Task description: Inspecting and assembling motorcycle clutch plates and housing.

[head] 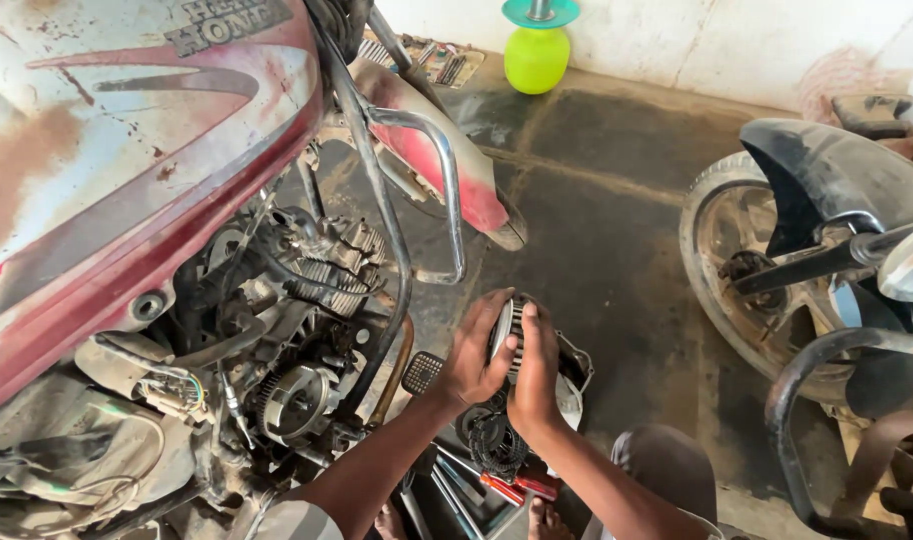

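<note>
Both hands, left hand [474, 358] and right hand [535, 368], clamp clutch pack [507, 325]; bare floor [617, 250] beyond.

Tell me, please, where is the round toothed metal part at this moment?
In the head view, the round toothed metal part is low of centre, held between left hand and right hand, right of the red motorcycle's open engine, above floor tools.

Bright even daylight, soft shadows under the motorcycle engine [297, 380], mild glare on the fuel tank [127, 130], sharp focus, edges slightly bowed
</note>
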